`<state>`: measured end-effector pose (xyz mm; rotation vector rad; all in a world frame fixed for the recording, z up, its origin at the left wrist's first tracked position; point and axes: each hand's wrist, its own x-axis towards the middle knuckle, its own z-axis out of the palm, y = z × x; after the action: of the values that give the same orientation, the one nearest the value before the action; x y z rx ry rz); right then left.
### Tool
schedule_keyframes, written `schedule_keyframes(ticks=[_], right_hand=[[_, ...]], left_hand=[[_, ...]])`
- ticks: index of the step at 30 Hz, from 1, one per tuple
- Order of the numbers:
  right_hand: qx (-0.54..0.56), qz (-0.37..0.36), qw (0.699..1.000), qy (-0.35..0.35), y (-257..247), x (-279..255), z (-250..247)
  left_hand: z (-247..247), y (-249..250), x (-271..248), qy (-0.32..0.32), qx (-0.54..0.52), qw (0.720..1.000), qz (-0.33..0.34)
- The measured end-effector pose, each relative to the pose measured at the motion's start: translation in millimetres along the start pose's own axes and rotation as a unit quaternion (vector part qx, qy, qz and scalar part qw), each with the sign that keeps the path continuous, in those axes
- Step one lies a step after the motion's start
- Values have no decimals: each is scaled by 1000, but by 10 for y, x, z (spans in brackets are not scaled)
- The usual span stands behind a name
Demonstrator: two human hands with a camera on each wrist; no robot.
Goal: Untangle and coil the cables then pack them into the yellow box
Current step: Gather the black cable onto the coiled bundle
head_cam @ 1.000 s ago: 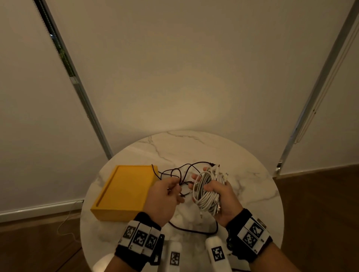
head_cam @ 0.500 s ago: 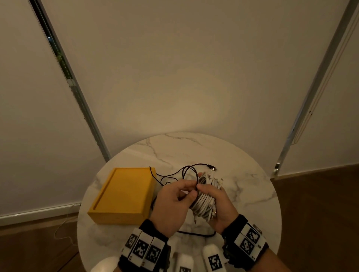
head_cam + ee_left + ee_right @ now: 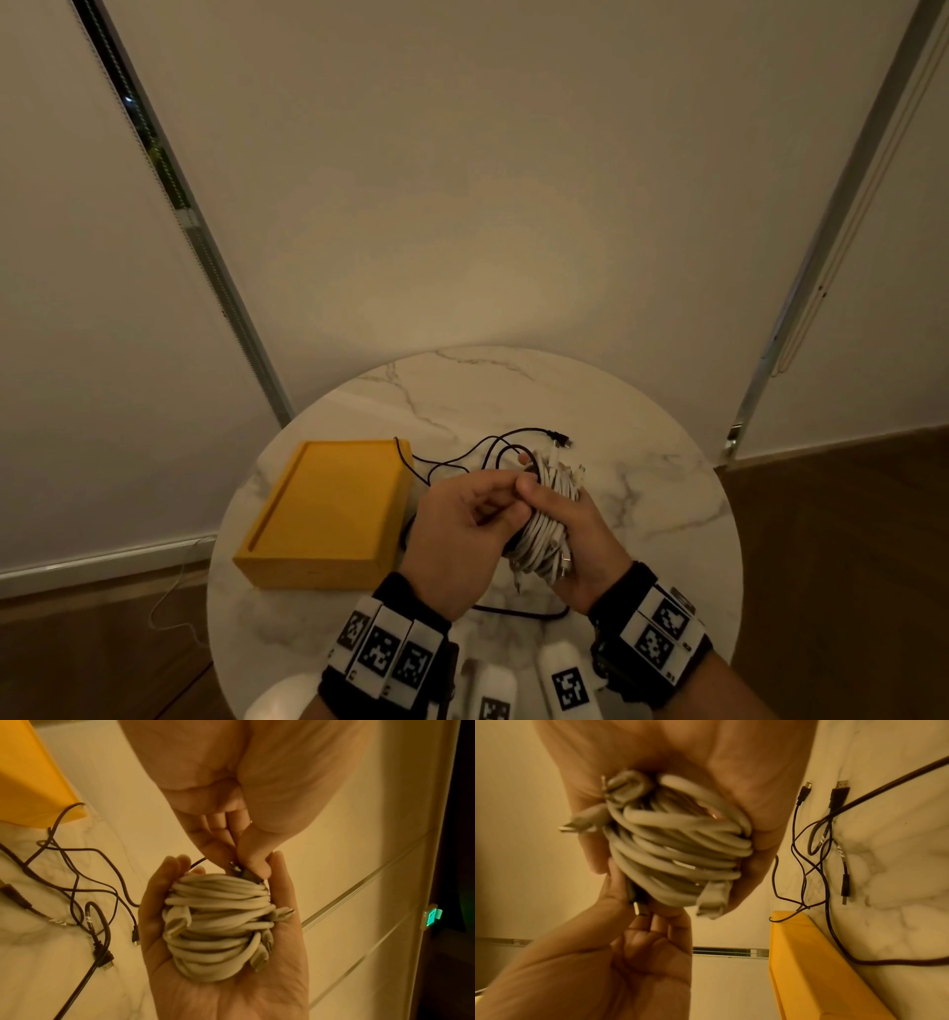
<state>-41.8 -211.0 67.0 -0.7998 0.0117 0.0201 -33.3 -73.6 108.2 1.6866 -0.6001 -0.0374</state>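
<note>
Right grip (image 3: pixel 577 545) clamps the white coil (image 3: pixel 547 524); left grip (image 3: pixel 462 534) pinches a dark plug (image 3: pixel 240 871) atop it. Black cables (image 3: pixel 477 455) lie beside the box (image 3: pixel 328 509) on the desk (image 3: pixel 642 493).

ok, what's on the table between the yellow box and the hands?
Head view: loose black cables on bare marble table, between yellow box and both hands.

Box (image 3: pixel 328 509) left on table (image 3: pixel 667 514) — cables (image 3: pixel 477 457) just right.

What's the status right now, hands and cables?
Right hand holds coiled white cable bundle. Left hand pinches a dark plug at its top. Black cables loose on marble table; yellow box closed.
</note>
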Motion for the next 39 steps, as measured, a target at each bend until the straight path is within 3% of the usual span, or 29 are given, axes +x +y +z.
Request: schedule_keyframes(ticks=[6,12,17,21,26,33,39], right_hand=[[8,17,1000,-19,-15,-30,-3],[57,13,998,8,43,-19,-10],[27,35,999,10,34,-47,-28],[18,34,999,-3,25,-76,-4],[-10,8,1000,1,-15,-68,-20],[-47,-12,999,-16,-43,-85,20],[-82,-15,996,-8,-56,-96,52]], left_hand=[[-16,-91,2,0,12,1000,8],[-134,-157,14,-66,61,996,18],[-233,-187,72,60,78,995,21],[-231,-214,109,30,96,995,7],[-210,-184,69,63,116,990,50],[-185,-102,81,54,194,979,27],[-165,-20,83,50,135,990,-14]])
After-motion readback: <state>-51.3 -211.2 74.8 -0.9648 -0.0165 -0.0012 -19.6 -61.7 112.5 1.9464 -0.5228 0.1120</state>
